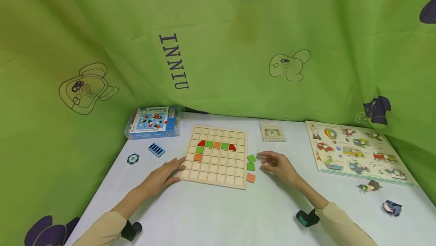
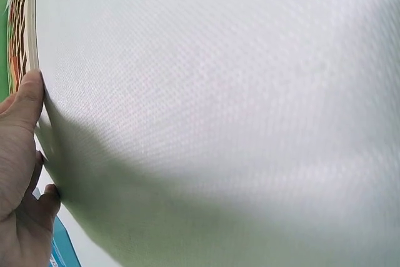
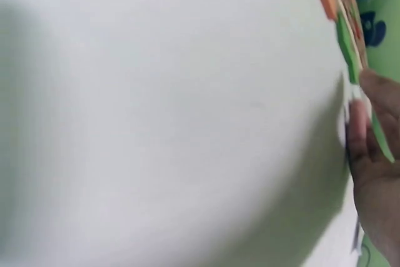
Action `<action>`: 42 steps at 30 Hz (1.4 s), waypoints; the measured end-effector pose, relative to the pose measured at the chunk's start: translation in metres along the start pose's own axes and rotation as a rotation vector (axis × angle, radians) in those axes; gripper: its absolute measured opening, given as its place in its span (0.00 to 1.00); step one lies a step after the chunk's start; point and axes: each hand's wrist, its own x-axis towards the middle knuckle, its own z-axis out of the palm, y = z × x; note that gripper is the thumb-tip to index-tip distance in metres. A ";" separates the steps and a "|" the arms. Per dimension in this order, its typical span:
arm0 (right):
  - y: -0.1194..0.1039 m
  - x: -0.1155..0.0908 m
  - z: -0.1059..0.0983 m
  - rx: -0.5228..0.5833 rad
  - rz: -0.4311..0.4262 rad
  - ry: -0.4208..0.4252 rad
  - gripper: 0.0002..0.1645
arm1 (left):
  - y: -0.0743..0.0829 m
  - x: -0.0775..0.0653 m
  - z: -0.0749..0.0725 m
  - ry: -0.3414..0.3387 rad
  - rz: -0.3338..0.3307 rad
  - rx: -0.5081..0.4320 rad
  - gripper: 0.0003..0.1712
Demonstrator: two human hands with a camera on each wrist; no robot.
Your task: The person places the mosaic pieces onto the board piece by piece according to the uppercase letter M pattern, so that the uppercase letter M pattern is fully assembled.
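Observation:
A wooden grid board (image 1: pixel 218 170) lies on the table, with red rounded, green and orange tiles set in some of its squares. My left hand (image 1: pixel 167 172) rests at the board's left edge, fingertips touching it; the left wrist view shows the thumb (image 2: pixel 28 98) against the rim. Off the board's right side lie an upper green tile (image 1: pixel 251 158), a lower green tile (image 1: pixel 250 166) and an orange tile (image 1: pixel 251 178). Just right of them is my right hand (image 1: pixel 277 165), its fingers loosely bent and no tile seen gripped.
A small pattern card (image 1: pixel 272 132) lies behind the right hand. Farther right are a vehicle picture puzzle (image 1: pixel 357 151) and two small figures. A boxed molecule set (image 1: pixel 153 122), a blue slotted piece (image 1: pixel 156 149) and a round chip (image 1: pixel 133 159) sit on the left.

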 end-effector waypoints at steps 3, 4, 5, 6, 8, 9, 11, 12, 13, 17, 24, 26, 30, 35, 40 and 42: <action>-0.002 0.015 -0.001 -0.035 -0.002 -0.065 0.25 | 0.000 0.000 0.000 0.005 -0.005 0.001 0.34; -0.003 0.020 -0.001 -0.040 -0.007 -0.085 0.24 | 0.000 -0.001 0.000 0.007 -0.009 0.003 0.34; -0.007 0.023 -0.001 -0.044 -0.017 -0.104 0.24 | 0.000 -0.001 0.000 0.008 -0.012 0.004 0.33; -0.010 0.025 -0.001 -0.041 -0.026 -0.118 0.22 | 0.000 -0.001 0.000 0.008 -0.015 0.004 0.33; -0.018 0.028 -0.001 -0.039 -0.042 -0.141 0.20 | 0.001 -0.002 0.001 0.005 -0.022 0.003 0.31; -0.022 0.029 -0.001 -0.042 -0.050 -0.147 0.19 | 0.001 -0.002 0.001 0.004 -0.024 0.005 0.31; -0.029 0.030 -0.002 -0.044 -0.051 -0.151 0.17 | 0.001 -0.002 0.001 0.001 -0.027 0.003 0.29; -0.030 0.030 -0.002 -0.043 -0.047 -0.149 0.17 | 0.001 -0.002 0.001 0.001 -0.028 0.004 0.29; -0.032 0.030 -0.002 -0.047 -0.038 -0.146 0.16 | 0.001 -0.002 0.001 0.001 -0.028 0.003 0.28; -0.036 0.028 -0.002 -0.043 -0.006 -0.125 0.16 | 0.002 -0.002 0.001 0.000 -0.025 0.002 0.27; -0.017 0.026 0.002 -0.010 0.026 -0.055 0.16 | 0.001 -0.001 0.002 0.004 -0.030 0.015 0.31; -0.007 0.027 0.005 -0.014 0.027 -0.028 0.15 | 0.002 -0.001 0.002 0.005 -0.028 0.014 0.31; 0.003 0.026 0.009 0.012 0.053 0.034 0.15 | 0.002 -0.001 0.003 0.005 -0.022 0.008 0.30; -0.003 0.019 0.016 0.060 0.111 0.153 0.15 | 0.003 -0.003 0.004 0.006 -0.019 0.004 0.28; -0.026 0.019 0.030 0.124 0.202 0.251 0.16 | 0.000 -0.003 0.005 0.010 -0.020 0.009 0.27; -0.037 0.022 0.038 0.155 0.221 0.270 0.16 | 0.000 -0.003 0.004 0.016 -0.016 0.011 0.27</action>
